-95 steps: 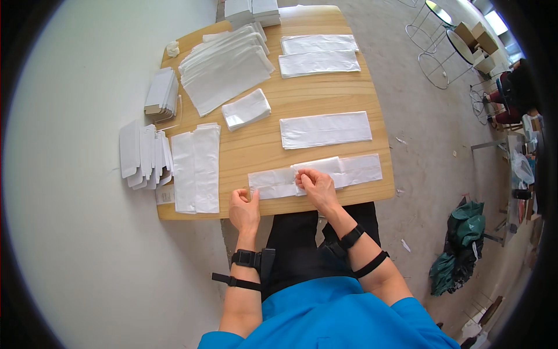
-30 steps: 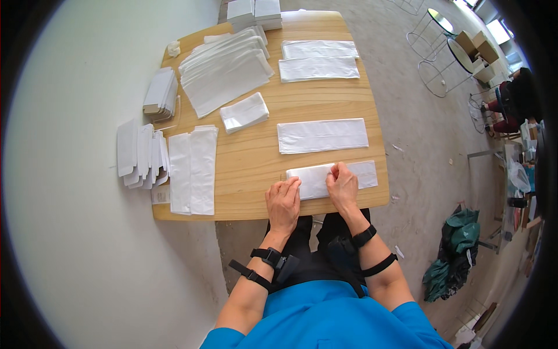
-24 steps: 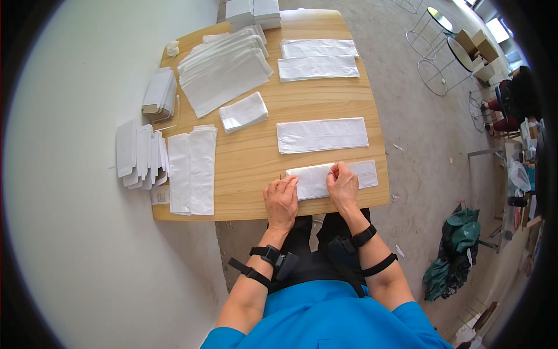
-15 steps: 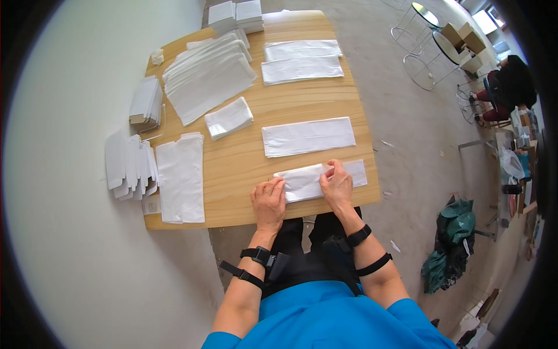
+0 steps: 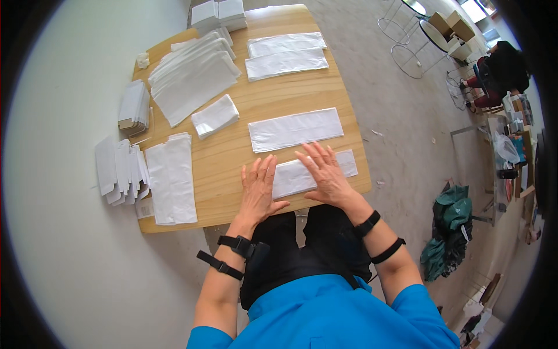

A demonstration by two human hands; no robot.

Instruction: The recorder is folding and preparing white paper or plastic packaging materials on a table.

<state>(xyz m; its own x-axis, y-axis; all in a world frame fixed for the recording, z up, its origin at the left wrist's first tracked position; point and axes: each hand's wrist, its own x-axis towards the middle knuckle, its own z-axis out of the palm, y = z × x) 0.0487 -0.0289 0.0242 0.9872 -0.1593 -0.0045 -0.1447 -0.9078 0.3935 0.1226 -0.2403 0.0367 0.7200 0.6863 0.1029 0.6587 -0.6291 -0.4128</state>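
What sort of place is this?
Probably a workroom or workshop: a wooden table bears many white sheets and white card stacks, with cardboard boxes farther off to the right.

Both hands (image 5: 258, 191) (image 5: 332, 179) palm down, fingers (image 5: 311, 153) apart, thumbs (image 5: 280, 205) inward.

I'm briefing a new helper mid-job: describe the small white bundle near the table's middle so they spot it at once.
On the wooden table, find the big fan of white sheets toward the far left. Just nearer the person lies the small white bundle, slanted, ahead and left of the left hand. It is the stubby one, far shorter than the long white strip to its right.
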